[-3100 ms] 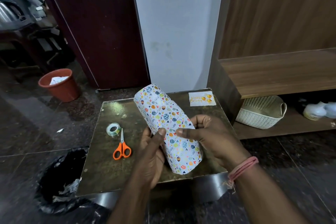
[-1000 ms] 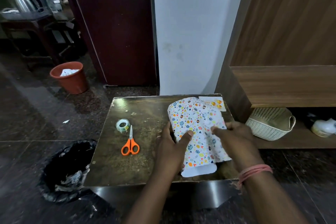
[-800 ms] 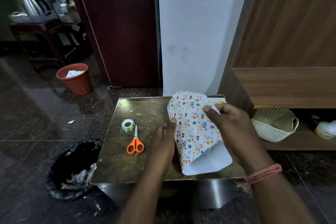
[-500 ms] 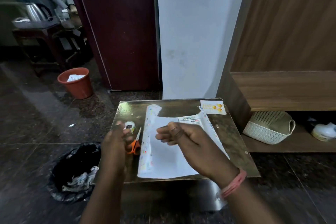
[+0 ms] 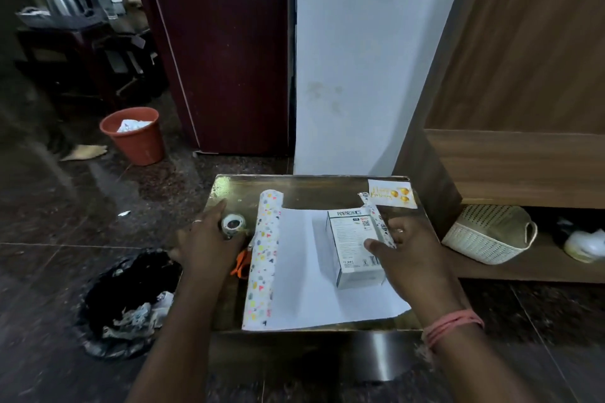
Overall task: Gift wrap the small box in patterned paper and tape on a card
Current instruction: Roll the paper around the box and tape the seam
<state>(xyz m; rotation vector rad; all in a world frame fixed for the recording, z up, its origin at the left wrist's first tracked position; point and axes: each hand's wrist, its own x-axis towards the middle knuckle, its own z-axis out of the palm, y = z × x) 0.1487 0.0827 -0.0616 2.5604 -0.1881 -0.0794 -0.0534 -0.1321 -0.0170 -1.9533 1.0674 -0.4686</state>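
The patterned paper (image 5: 304,268) lies spread on the small table (image 5: 314,186), white side up, its left edge curled into a roll. The small white box (image 5: 353,245) rests on the paper's right half. My right hand (image 5: 409,249) touches the box's right side and the curled right paper edge, thumb on the box top. My left hand (image 5: 209,239) holds the roll of clear tape (image 5: 233,225) just left of the paper. A birthday card (image 5: 391,194) lies at the table's far right corner.
Orange scissors (image 5: 241,267) lie partly hidden under my left hand and the paper's edge. A black-lined bin (image 5: 127,301) stands on the floor at left, an orange bucket (image 5: 134,134) farther back. A white basket (image 5: 487,234) sits on the low shelf at right.
The paper wrapped round the box was opened and laid flat, baring the box. My left hand moved to the tape roll and took it; my right hand settled on the box.
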